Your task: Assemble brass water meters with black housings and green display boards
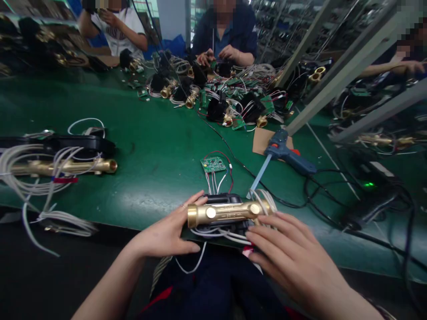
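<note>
A brass pipe body (pixel 228 214) with a threaded left end lies across a black plastic housing (pixel 222 198) at the near table edge. My left hand (pixel 170 233) cups the left end, fingers behind and thumb in front. Over the right end, the fingers of my right hand (pixel 290 251) press on the pipe and its looped grey cable (pixel 267 198); the right thumb is hidden. Just beyond the housing, a green circuit board (pixel 213 165) lies on the table, joined by white wires. A red and white tag (pixel 247 251) shows beneath my right hand.
A blue glue gun (pixel 283 151) rests on cardboard (pixel 260 140), its cord running right. Another brass pipe (pixel 70 166) with coiled cable lies left. A dark handheld device (pixel 373 202) sits right. Co-workers handle parts behind piled meters and boards (pixel 247 82). Metal posts (pixel 340 66) slant across the right.
</note>
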{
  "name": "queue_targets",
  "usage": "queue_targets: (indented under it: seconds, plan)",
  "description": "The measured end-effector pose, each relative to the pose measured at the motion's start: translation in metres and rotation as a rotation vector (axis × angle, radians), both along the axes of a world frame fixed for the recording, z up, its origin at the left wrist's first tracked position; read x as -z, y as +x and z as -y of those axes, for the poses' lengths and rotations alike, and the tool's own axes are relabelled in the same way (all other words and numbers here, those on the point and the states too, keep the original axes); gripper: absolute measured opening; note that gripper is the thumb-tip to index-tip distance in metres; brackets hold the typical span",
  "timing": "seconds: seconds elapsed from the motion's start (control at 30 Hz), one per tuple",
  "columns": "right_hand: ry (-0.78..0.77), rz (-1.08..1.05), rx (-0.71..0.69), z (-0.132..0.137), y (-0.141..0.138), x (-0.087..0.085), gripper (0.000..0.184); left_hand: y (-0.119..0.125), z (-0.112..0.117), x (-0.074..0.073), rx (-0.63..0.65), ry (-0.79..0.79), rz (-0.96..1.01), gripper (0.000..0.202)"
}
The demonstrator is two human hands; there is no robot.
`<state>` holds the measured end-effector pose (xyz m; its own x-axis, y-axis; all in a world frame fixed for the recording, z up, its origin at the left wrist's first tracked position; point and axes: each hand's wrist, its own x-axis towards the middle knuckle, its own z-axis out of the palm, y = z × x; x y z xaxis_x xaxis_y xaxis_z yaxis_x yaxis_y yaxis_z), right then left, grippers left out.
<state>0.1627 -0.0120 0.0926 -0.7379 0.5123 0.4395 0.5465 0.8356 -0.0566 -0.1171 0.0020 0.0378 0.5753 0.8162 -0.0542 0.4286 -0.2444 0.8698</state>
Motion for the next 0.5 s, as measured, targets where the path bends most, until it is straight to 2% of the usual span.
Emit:
queue_targets:
  seconds: [0.07,0.17,0.23,0.33,0.4,0.5]
  plan:
    - [0.054,0.003,0.016,0.011,-0.017,0.009,0.020,0.015,0.010,0.012,-0.147,0.036,0.063,0.097]
    - [0.075,0.011,0.061,0.026,-0.038,0.019,0.029,0.036,0.012,0.025,-0.321,0.117,0.151,0.086]
    - [0.052,-0.003,0.139,0.033,-0.047,0.024,0.030,0.043,0.011,0.029,-0.355,0.135,0.183,0.077]
    - [-0.063,-0.064,0.269,0.035,-0.052,0.029,0.037,0.044,0.011,0.027,-0.361,0.128,0.184,0.073]
    - [-0.147,-0.095,0.295,0.032,-0.055,0.031,0.044,0.042,0.012,0.025,-0.369,0.119,0.186,0.074]
    - [-0.203,-0.141,0.326,0.027,-0.062,0.032,0.042,0.041,0.013,0.023,-0.373,0.124,0.180,0.071]
